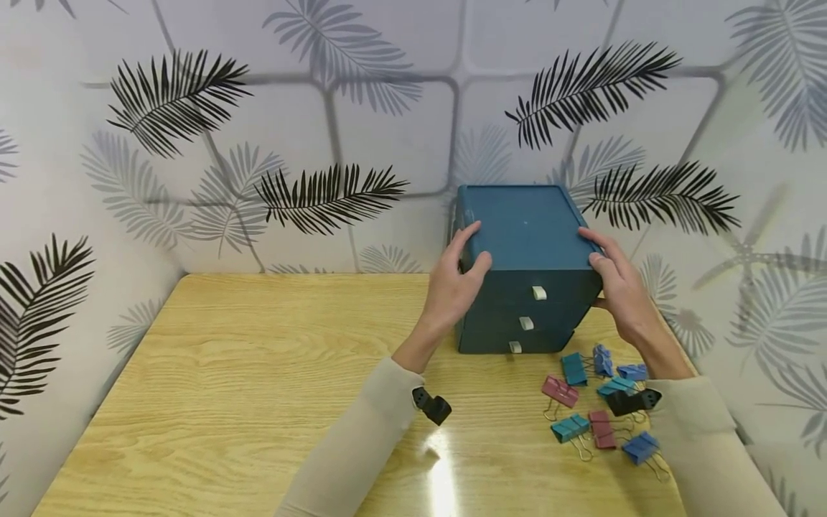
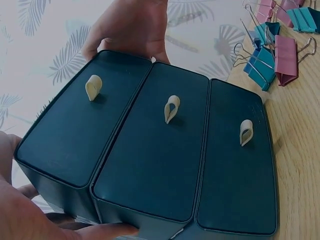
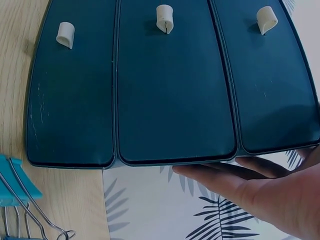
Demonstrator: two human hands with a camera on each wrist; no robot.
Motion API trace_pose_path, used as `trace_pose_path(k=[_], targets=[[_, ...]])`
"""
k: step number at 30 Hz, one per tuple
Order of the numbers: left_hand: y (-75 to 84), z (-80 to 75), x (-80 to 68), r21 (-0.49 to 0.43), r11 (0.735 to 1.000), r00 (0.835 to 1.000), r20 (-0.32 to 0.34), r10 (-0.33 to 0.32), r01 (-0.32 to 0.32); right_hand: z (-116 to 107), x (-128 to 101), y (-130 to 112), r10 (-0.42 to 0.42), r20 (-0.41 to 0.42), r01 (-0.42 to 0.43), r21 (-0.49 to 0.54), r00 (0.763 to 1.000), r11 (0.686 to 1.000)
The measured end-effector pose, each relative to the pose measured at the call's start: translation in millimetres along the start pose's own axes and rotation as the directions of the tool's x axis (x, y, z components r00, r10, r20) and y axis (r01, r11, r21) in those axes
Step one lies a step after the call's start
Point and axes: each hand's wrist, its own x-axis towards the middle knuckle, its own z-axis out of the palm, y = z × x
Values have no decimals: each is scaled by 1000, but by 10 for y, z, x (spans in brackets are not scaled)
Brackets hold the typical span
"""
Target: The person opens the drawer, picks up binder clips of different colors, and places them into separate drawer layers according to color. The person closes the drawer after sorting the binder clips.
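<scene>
A dark blue desktop drawer box (image 1: 525, 233) stands at the back right of the table, three drawers high with a small white loop tab on each front. My left hand (image 1: 452, 283) holds its left side near the top, thumb over the front upper corner. On the opposite side my right hand (image 1: 625, 296) grips it, thumb at the upper front corner and fingers along the side. In the left wrist view, all three drawer fronts (image 2: 150, 150) appear closed. The right wrist view shows my right hand's fingers (image 3: 215, 179) reaching along the side wall.
Several binder clips lie at the table's right, in front of the box: a pink one (image 1: 560, 391), a teal one (image 1: 571, 428) and a blue one (image 1: 642, 448) among them. Leaf-patterned wall (image 1: 388, 143) rises directly behind the wooden table (image 1: 245, 388).
</scene>
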Motion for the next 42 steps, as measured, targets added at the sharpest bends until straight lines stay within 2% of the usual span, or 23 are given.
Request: trace_pose_path(k=[7, 14, 22, 32, 42], targets=[[-23, -4, -19, -1, 1000, 1000, -20, 17, -17, 26, -14, -17, 11, -33, -10, 22, 999, 1000], [-31, -91, -29, 16, 999, 999, -19, 42, -42, 98, -2, -70, 22, -58, -20, 22, 998, 1000], [-42, -201, -62, 33, 999, 998, -43, 35, -33, 214, -21, -122, -6, -69, 8, 30, 998, 1000], [-109, -421, -105, 2, 999, 999, -37, 40, -40, 412, -62, -204, -29, -75, 34, 56, 997, 998], [-173, -673, -160, -16, 999, 998, -48, 51, -52, 614, -55, -262, -72, -41, 75, 68, 997, 995]])
